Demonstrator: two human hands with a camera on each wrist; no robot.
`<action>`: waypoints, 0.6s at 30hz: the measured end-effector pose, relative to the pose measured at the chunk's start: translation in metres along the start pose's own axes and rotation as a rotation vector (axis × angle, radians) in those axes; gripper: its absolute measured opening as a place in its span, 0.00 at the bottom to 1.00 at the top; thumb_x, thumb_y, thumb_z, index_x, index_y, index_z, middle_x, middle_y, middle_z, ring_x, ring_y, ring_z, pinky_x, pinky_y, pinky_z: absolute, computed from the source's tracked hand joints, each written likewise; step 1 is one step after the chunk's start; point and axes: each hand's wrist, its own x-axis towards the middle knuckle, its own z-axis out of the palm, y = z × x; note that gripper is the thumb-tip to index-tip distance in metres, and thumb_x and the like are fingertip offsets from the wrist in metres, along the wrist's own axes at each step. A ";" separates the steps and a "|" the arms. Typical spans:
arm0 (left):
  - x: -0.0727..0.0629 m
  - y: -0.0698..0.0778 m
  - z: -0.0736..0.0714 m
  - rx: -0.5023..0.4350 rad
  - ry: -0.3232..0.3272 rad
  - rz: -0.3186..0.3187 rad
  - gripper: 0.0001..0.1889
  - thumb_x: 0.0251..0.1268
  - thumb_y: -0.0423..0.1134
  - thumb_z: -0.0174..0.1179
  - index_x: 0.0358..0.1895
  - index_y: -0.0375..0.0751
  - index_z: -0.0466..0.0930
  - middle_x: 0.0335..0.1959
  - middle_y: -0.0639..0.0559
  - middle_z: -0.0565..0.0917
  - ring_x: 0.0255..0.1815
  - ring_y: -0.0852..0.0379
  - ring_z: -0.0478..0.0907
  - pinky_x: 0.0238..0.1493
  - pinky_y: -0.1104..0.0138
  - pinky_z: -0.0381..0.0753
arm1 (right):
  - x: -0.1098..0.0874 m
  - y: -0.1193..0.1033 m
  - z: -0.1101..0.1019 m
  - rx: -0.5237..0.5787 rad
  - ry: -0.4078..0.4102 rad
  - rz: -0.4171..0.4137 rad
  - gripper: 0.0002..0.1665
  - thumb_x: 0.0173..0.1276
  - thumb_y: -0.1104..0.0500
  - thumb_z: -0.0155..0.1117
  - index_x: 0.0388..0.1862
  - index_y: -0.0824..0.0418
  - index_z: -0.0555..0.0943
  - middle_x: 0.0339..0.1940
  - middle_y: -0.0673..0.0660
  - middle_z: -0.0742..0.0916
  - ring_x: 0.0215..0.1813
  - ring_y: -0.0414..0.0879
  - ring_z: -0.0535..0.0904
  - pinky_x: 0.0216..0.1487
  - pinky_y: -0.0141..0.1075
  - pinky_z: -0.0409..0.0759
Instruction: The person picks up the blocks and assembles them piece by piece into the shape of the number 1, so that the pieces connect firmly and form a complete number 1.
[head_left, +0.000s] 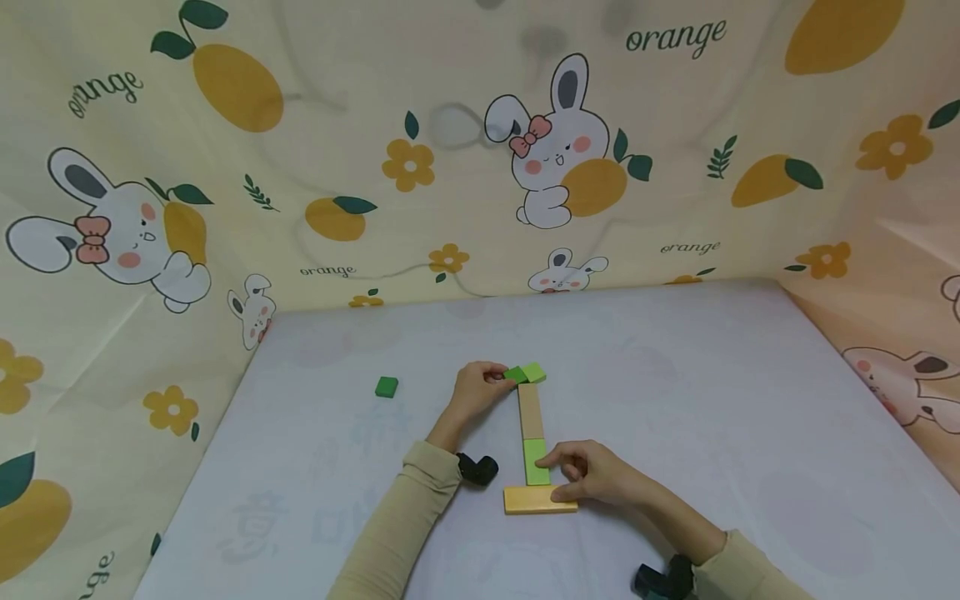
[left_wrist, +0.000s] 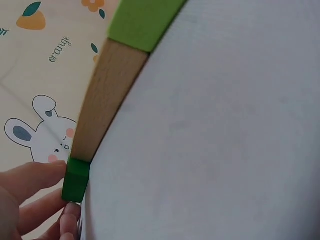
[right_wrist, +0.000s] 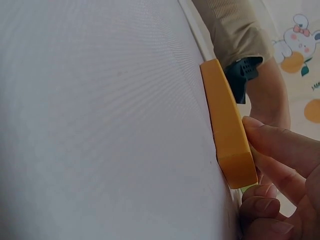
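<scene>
My left hand pinches a dark green block between thumb and fingers. That block lies against a small, slanted light green block at the far end of a row. Nearer in the row come a tan wooden block and a longer light green block. An orange-yellow block lies crosswise at the near end. My right hand has its thumb on the orange-yellow block and its index finger on the longer light green one. The left wrist view shows the held block beside the tan block's end.
A loose dark green block lies on the white tabletop, left of the row. Behind the table and along its sides hangs a cloth printed with rabbits and oranges. Black straps with camera mounts sit at both wrists.
</scene>
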 end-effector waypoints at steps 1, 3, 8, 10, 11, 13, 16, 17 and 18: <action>0.000 0.000 0.000 0.001 0.002 0.003 0.15 0.55 0.35 0.68 0.44 0.28 0.84 0.34 0.37 0.86 0.30 0.58 0.77 0.30 0.76 0.71 | 0.000 0.000 0.000 0.000 0.001 -0.001 0.25 0.53 0.63 0.74 0.50 0.71 0.81 0.17 0.60 0.67 0.24 0.31 0.61 0.25 0.25 0.62; 0.000 0.001 0.000 0.003 0.006 0.002 0.15 0.55 0.35 0.68 0.44 0.28 0.84 0.34 0.36 0.86 0.31 0.56 0.78 0.30 0.76 0.71 | 0.000 0.000 0.000 0.001 0.001 -0.002 0.25 0.53 0.63 0.74 0.50 0.71 0.81 0.18 0.64 0.67 0.24 0.31 0.61 0.25 0.25 0.62; -0.001 0.002 0.000 -0.007 0.009 -0.013 0.16 0.56 0.35 0.67 0.46 0.28 0.83 0.37 0.37 0.86 0.35 0.51 0.81 0.32 0.76 0.72 | 0.000 0.000 0.000 0.002 0.003 0.010 0.25 0.53 0.63 0.74 0.50 0.71 0.81 0.18 0.61 0.66 0.24 0.31 0.61 0.26 0.26 0.62; -0.002 0.002 -0.001 -0.024 0.012 -0.023 0.17 0.56 0.35 0.67 0.47 0.29 0.83 0.39 0.37 0.86 0.37 0.50 0.81 0.34 0.76 0.74 | 0.000 -0.001 0.000 -0.002 0.003 0.016 0.25 0.53 0.63 0.74 0.50 0.71 0.81 0.18 0.56 0.67 0.24 0.32 0.62 0.26 0.26 0.62; -0.003 0.001 -0.002 -0.032 0.017 -0.027 0.17 0.56 0.35 0.67 0.48 0.29 0.83 0.39 0.37 0.86 0.37 0.50 0.82 0.35 0.76 0.74 | 0.000 -0.001 0.000 -0.004 0.003 0.019 0.25 0.53 0.63 0.74 0.50 0.70 0.81 0.18 0.55 0.67 0.24 0.32 0.62 0.26 0.26 0.62; -0.006 0.000 -0.005 -0.042 0.023 -0.032 0.17 0.57 0.35 0.67 0.48 0.29 0.83 0.40 0.37 0.86 0.38 0.50 0.82 0.36 0.75 0.75 | 0.000 -0.001 0.000 -0.005 0.002 0.023 0.25 0.53 0.63 0.74 0.50 0.70 0.81 0.18 0.54 0.68 0.24 0.32 0.62 0.26 0.26 0.62; -0.010 -0.002 -0.012 -0.049 0.036 -0.026 0.16 0.57 0.35 0.66 0.48 0.30 0.83 0.39 0.37 0.86 0.38 0.51 0.81 0.37 0.75 0.76 | 0.001 -0.001 0.000 -0.007 0.001 0.022 0.25 0.53 0.63 0.74 0.50 0.70 0.81 0.18 0.56 0.68 0.24 0.32 0.62 0.26 0.26 0.62; -0.012 -0.003 -0.015 -0.049 0.043 -0.030 0.16 0.57 0.35 0.66 0.48 0.30 0.83 0.39 0.38 0.86 0.37 0.52 0.81 0.37 0.75 0.76 | 0.001 -0.001 0.000 -0.006 0.000 0.021 0.25 0.53 0.63 0.74 0.50 0.70 0.81 0.18 0.56 0.68 0.24 0.32 0.62 0.26 0.26 0.62; -0.014 -0.004 -0.018 -0.050 0.049 -0.031 0.16 0.57 0.35 0.66 0.48 0.30 0.83 0.39 0.38 0.86 0.37 0.52 0.81 0.37 0.75 0.76 | 0.001 -0.001 0.000 -0.005 -0.001 0.020 0.25 0.53 0.63 0.74 0.50 0.70 0.81 0.18 0.56 0.68 0.24 0.32 0.62 0.26 0.26 0.62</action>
